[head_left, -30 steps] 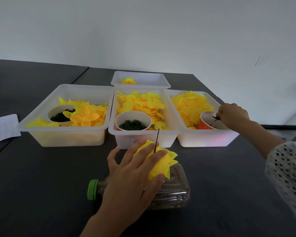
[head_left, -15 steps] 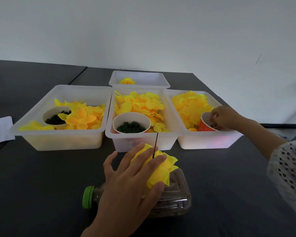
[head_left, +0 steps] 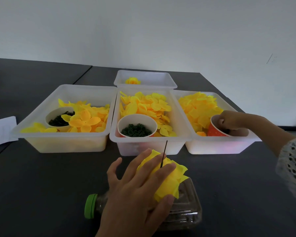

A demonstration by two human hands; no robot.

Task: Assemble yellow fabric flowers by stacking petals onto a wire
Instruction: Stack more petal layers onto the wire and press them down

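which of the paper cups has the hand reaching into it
The red cup in the rightmost bin; the right hand dips into it. The other two cups sit untouched.

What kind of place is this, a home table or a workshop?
Probably a small craft assembly workstation, though that is a guess: white plastic bins sorted with yellow fabric petals, paper cups of small dark green rings, and a half-built flower on a wire under the left hand.

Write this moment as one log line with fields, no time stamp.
step: fetch small part | left hand: presses yellow flower on wire over bottle | right hand: fingers inside red cup, right bin
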